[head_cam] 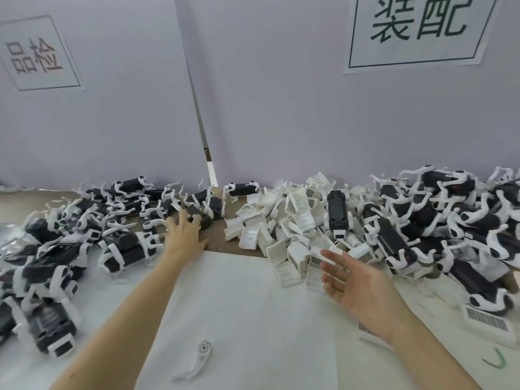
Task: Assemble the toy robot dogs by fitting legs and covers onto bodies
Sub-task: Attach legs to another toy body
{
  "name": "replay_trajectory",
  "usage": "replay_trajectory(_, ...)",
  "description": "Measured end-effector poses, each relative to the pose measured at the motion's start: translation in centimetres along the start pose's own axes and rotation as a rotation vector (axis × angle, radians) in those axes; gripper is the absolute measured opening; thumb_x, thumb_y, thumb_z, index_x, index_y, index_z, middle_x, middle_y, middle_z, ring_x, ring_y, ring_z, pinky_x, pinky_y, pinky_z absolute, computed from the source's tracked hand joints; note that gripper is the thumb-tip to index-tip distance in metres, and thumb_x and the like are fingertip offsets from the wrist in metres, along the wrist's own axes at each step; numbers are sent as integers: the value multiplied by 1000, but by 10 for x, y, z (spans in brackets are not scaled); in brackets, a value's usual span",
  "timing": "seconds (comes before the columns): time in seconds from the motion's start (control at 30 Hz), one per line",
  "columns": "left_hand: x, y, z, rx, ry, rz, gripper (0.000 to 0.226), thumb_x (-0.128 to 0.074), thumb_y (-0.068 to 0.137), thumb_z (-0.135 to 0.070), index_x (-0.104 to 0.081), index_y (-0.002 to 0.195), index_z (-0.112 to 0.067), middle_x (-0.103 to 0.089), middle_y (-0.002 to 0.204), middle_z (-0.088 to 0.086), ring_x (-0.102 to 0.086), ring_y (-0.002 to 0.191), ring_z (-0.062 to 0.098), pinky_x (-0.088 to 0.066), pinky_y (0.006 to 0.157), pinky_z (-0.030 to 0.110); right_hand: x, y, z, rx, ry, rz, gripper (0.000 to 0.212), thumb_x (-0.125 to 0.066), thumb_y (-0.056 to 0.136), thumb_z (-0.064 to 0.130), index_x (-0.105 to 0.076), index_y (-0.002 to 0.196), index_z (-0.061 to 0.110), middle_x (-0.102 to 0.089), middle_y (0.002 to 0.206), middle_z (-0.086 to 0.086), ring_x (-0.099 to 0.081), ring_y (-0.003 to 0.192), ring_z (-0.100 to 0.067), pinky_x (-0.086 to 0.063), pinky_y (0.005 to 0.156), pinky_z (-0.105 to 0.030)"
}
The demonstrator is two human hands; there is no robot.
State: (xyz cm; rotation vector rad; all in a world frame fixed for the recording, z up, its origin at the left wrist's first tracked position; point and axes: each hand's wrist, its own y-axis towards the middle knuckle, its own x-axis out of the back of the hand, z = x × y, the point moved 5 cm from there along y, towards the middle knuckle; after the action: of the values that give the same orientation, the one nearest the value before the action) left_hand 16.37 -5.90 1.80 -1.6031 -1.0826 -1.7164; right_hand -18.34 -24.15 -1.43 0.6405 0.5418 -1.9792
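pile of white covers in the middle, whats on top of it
One black toy dog body lies on the pile of white covers, lengthwise, near its right side. Whatever lies under the covers is hidden. Both hands, left and right, are open and hold nothing.

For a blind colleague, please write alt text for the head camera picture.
Two bare hands reach over a white work sheet: the open left hand toward a pile of black-and-white plastic toy dogs, the open right hand near a heap of white plastic covers. One loose white plastic leg lies in front.
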Motion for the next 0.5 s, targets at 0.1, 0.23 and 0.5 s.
replay_trajectory(0.1, -7, 6, 2, -37, -165, -126, 44, -73, 97, -18, -53, 134, -6, -43, 143, 17, -42, 130, 45, -46, 105, 52, -2, 3, -1, -26, -18, 13, 47, -74, 86, 34, -75, 123, 5, -71, 102, -13, -70, 84, -24, -61, 73, -34)
replay_trajectory(0.23, 6, -14, -5, -59, -488, -272, 16, -64, 88, 7, -65, 103, 1, -62, 106, 18, -57, 103, 42, -45, 83, 45, -5, 0, -4, -50, 5, 40, 40, -67, 92, 31, -76, 121, 4, -71, 104, -14, -71, 82, -25, -61, 72, -34)
replay_trajectory(0.5, 31, -103, -60, -208, -837, -349, 34, -65, 83, 13, -72, 73, -18, -57, 83, 0, -54, 71, 9, -37, 67, 7, -12, -10, 1, -45, -30, 33, 42, -65, 94, 32, -73, 126, 5, -71, 106, -13, -70, 85, -24, -59, 75, -33)
